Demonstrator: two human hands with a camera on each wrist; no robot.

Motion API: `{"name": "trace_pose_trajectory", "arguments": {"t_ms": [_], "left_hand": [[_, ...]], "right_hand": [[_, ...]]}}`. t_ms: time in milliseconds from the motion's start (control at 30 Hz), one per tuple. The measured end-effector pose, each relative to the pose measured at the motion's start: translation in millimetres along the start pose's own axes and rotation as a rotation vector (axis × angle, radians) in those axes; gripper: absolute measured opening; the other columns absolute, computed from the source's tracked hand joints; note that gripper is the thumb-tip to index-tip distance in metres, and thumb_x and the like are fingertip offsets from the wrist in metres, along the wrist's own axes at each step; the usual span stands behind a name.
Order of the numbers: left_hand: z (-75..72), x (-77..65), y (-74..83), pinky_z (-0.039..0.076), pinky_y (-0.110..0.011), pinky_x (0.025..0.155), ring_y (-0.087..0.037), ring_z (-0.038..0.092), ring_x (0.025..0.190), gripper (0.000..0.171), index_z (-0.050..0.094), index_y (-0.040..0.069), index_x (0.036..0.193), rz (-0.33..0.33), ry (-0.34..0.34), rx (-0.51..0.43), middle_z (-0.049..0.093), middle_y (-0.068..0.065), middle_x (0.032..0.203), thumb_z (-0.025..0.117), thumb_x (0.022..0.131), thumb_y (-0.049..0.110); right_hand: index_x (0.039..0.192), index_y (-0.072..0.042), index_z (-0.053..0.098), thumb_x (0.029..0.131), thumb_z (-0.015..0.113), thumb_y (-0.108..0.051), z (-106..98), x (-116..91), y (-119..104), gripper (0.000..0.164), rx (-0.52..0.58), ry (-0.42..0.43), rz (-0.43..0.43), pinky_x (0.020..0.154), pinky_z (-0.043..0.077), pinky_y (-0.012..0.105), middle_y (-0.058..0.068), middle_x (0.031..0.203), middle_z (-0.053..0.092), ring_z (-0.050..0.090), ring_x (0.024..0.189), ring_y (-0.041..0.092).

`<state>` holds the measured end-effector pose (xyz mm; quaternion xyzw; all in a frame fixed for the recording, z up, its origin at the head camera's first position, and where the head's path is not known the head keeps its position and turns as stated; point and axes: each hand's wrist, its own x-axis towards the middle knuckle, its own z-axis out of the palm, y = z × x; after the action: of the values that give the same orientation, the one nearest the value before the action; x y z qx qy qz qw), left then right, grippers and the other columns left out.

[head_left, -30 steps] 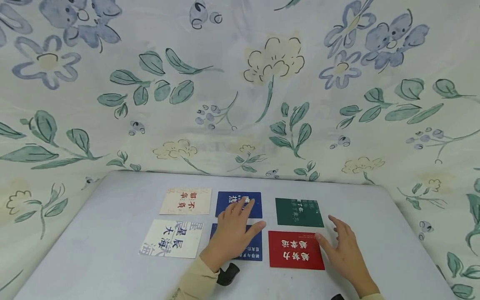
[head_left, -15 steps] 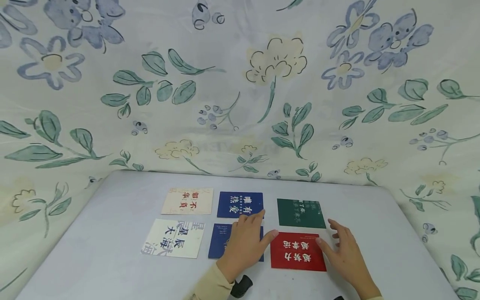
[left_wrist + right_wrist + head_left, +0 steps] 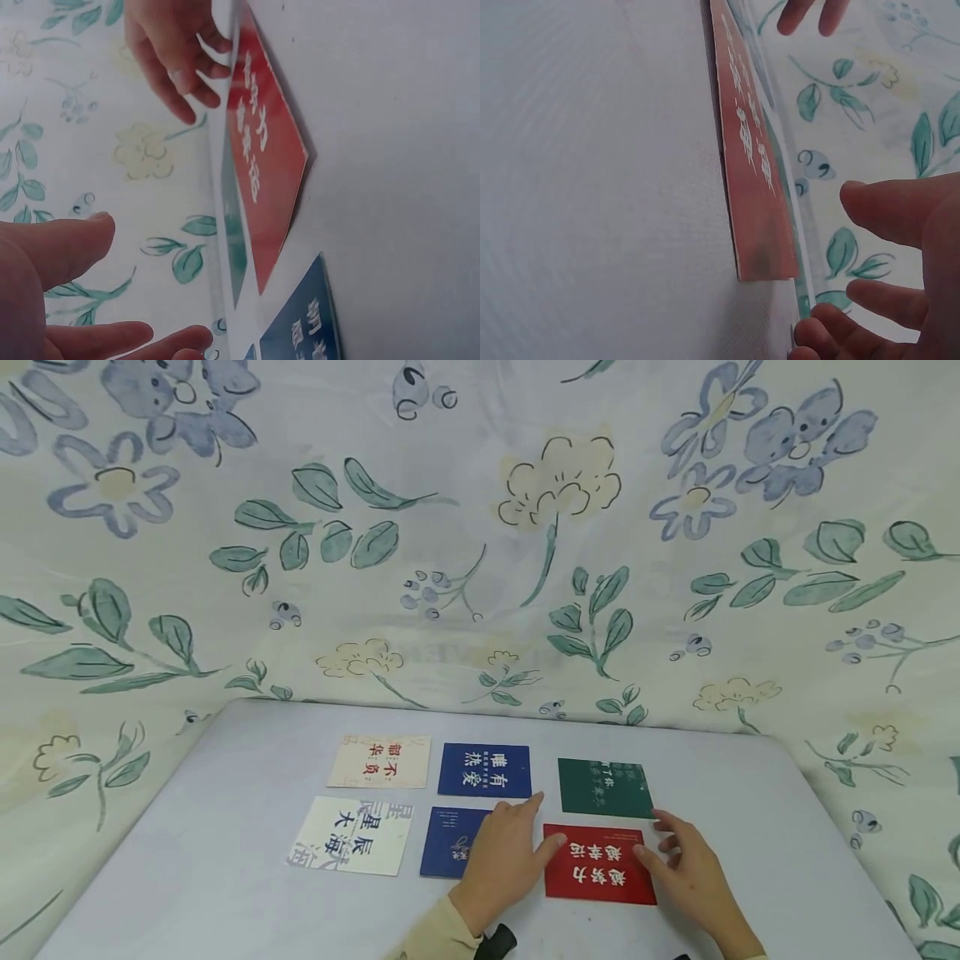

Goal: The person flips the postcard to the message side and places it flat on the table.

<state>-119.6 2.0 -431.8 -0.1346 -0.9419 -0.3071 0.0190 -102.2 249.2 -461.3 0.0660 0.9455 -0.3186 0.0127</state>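
Observation:
A red card (image 3: 600,881) with white characters lies flat on the table between the two hands. My left hand (image 3: 504,856) is over the front blue card (image 3: 444,847), its thumb at the red card's left edge in the head view. My right hand (image 3: 697,881) is on the opposite side, thumb overlapping the red card's right edge. Both hands hold nothing. In the left wrist view, the left fingers (image 3: 105,334) and thumb are spread apart above the cards. The right wrist view shows the right thumb (image 3: 889,210) apart from the red card's surface.
Behind the red card lies a green card (image 3: 606,789). Another blue card (image 3: 483,768) sits at the back middle. To the left are a cream card (image 3: 378,762) and a white card (image 3: 352,835). Flowered cloth (image 3: 480,568) hangs beyond the white table (image 3: 202,860).
The left hand has moved right and nearer the body, from over the blue cards to the red card's left edge. The right hand stays by its right edge, fingers slightly lower.

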Motion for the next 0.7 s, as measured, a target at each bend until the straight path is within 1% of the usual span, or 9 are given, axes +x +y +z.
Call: {"name": "trace_pose_trajectory", "arguments": {"t_ms": [167,333,467,700], "left_hand": [[3.8,-1.6,1.4,0.051,-0.038,0.079,-0.022,0.059,0.091,0.057,0.054,0.008,0.129,0.003,-0.025,0.011,0.066,-0.008,0.105,0.067,0.082,0.038],[6.3,-2.9,2.9,0.051,-0.039,0.081,-0.023,0.059,0.094,0.057,0.055,0.008,0.129,0.008,-0.037,0.021,0.067,-0.007,0.106,0.068,0.082,0.038],[6.4,-5.4,4.4,0.051,-0.040,0.081,-0.024,0.059,0.096,0.057,0.055,0.007,0.128,0.012,-0.052,0.020,0.066,-0.008,0.106,0.068,0.081,0.038],[7.0,-7.2,3.7,0.051,-0.039,0.081,-0.023,0.058,0.097,0.058,0.055,0.008,0.128,0.019,-0.055,0.029,0.066,-0.008,0.107,0.069,0.081,0.038]], "right_hand": [[0.132,-0.006,0.042,0.075,0.075,-0.037,1.0,0.2,0.4,0.073,-0.012,-0.003,-0.007,0.075,0.051,0.033,0.010,0.114,0.052,0.048,0.092,0.021],[0.131,-0.006,0.044,0.073,0.076,-0.040,1.4,-0.5,0.9,0.074,-0.023,-0.004,-0.012,0.075,0.052,0.034,0.009,0.110,0.052,0.048,0.091,0.021],[0.130,-0.006,0.045,0.071,0.076,-0.042,2.1,-0.9,1.9,0.076,-0.026,-0.015,0.005,0.076,0.052,0.036,0.009,0.110,0.052,0.048,0.092,0.021],[0.129,-0.004,0.047,0.073,0.074,-0.043,3.7,-0.1,3.4,0.073,-0.032,-0.049,0.024,0.076,0.052,0.036,0.010,0.109,0.052,0.048,0.093,0.022]]}}
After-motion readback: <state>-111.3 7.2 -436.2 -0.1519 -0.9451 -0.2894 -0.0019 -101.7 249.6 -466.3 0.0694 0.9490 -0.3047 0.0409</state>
